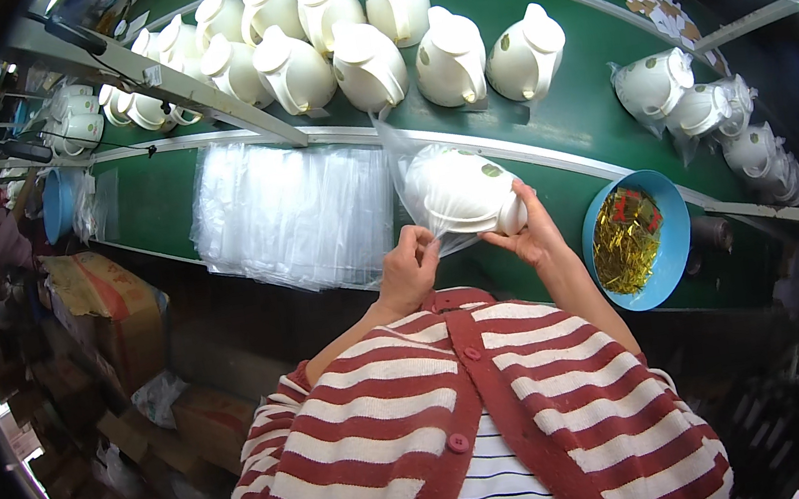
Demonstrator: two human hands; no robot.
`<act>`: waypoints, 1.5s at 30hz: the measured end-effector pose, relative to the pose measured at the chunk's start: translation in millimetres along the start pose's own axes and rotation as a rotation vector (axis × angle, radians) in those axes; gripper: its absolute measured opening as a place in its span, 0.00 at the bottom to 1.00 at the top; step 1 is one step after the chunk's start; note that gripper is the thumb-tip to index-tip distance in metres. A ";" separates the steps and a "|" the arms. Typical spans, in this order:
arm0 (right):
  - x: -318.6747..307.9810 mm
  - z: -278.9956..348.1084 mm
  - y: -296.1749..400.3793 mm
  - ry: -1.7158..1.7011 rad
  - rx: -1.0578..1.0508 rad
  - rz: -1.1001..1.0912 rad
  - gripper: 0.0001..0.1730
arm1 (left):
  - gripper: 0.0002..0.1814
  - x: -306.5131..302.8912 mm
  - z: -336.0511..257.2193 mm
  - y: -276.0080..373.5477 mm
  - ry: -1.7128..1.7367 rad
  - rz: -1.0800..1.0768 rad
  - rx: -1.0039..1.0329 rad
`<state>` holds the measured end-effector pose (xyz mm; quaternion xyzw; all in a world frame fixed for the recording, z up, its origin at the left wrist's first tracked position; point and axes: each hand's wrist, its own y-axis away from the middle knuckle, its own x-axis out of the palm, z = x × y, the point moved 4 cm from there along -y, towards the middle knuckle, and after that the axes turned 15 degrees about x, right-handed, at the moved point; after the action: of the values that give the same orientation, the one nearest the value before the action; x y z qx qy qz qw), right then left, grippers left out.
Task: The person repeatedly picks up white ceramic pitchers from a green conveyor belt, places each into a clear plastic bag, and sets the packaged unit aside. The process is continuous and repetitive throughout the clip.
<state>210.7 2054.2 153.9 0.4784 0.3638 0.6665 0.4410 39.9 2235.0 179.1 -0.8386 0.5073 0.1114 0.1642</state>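
A cream-white lidded jug (455, 185) with a green leaf print lies tilted on its side, partly inside a clear plastic bag (395, 145). My right hand (537, 231) grips the jug at its narrow right end, fingers and thumb around it. With fingertips pinched together, my left hand (409, 267) holds the bag's film beside the jug's handle. Left of the jug, a stack of flat clear plastic bags (293, 214) spreads over the green work surface (151, 199).
Behind a metal rail, several unbagged jugs (450, 57) stand in rows on a green belt (592, 103). Bagged jugs (654, 83) lie farther right. A blue basin (677, 262) holds gold twist ties (623, 250). A metal beam (196, 87) crosses the upper left; a cardboard box (113, 317) stands lower left.
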 end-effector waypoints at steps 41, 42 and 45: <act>34.0 62.4 22.1 1.232 -0.965 0.054 0.28 | 0.16 9.9 -48.4 -148.8 -0.348 0.537 0.359; 37.5 60.3 28.0 1.200 -0.988 0.065 0.21 | 0.09 6.5 -58.9 -143.3 -0.259 0.462 0.419; 34.5 57.0 38.0 1.066 -1.093 0.101 0.21 | 0.08 -7.4 -76.9 -123.7 -0.065 0.278 0.518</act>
<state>251.0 2076.9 215.2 -0.1782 0.1235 0.9118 0.3488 147.9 2264.5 272.6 -0.6872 0.6232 0.0264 0.3724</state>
